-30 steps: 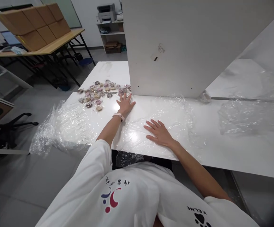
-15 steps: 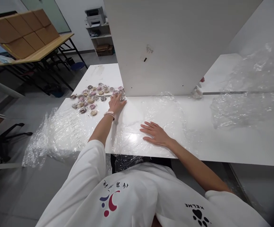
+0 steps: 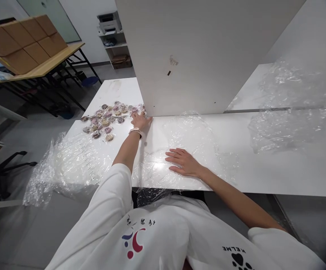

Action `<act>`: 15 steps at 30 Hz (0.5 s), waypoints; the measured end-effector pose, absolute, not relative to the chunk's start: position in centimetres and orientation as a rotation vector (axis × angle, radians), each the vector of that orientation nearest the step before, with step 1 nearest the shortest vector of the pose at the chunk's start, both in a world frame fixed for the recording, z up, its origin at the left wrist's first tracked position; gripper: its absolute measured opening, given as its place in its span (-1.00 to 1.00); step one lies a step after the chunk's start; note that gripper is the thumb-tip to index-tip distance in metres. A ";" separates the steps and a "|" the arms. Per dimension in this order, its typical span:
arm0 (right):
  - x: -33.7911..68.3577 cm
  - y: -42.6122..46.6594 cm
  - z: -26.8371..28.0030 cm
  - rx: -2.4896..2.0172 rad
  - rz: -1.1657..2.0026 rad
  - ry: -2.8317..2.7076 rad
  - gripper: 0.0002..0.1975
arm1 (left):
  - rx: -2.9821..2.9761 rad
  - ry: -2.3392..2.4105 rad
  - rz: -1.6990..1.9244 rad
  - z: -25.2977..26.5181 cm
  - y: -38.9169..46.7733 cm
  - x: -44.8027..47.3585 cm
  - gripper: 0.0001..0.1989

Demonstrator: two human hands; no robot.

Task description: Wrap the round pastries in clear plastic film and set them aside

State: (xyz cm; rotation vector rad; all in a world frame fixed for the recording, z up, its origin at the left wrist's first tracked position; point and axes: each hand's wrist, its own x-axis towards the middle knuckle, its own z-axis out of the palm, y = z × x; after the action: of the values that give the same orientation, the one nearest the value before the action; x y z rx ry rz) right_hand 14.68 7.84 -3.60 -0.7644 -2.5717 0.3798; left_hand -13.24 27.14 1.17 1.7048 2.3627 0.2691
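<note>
My left hand (image 3: 141, 122) reaches forward to the right edge of a spread of small, individually wrapped round pieces (image 3: 105, 123) in pink, yellow and brown. They look like wrapped cookies, but I cannot tell for certain. Its fingers are spread, their tips at the nearest pieces, and nothing shows in its grasp. My right hand (image 3: 184, 162) lies flat with fingers extended on a clear plastic sheet or bag (image 3: 192, 131), which is spread over the white table (image 3: 236, 165) in front of me.
A tall white panel (image 3: 196, 56) stands at the back of the table. Crumpled clear plastic (image 3: 287, 127) lies to the right, and a stack of clear plastic bags (image 3: 75, 157) hangs over the left front edge. Cardboard boxes (image 3: 24, 45) sit on a wooden table behind.
My left hand has shifted slightly right along the wrapped pieces. My right hand stays flat on the plastic. A small wrapped thing by the panel's right edge is gone from sight. The view has shifted slightly.
</note>
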 end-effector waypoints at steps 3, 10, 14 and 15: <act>14.6 7.8 -3.6 -0.766 0.386 -2.559 -0.60 | 1.787 2.326 0.278 1.2 27.1 -12.9 -0.53; 14.8 7.6 -3.1 -1.198 0.348 -2.121 -0.49 | 2.020 2.196 0.307 1.6 22.5 -12.1 -0.66; 15.8 7.9 -3.5 -1.360 0.501 -1.627 -0.44 | 1.986 2.105 0.455 4.3 17.1 -10.0 -0.70; 16.0 8.0 -3.7 -1.384 0.542 -1.537 -0.43 | 2.038 2.035 0.518 4.9 15.4 -8.9 -0.71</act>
State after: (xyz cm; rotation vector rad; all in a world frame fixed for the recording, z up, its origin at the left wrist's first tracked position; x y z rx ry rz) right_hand 15.98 8.01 -3.71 -1.3842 -1.5368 0.5417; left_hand -8.86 15.41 4.94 2.0385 2.0350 0.5181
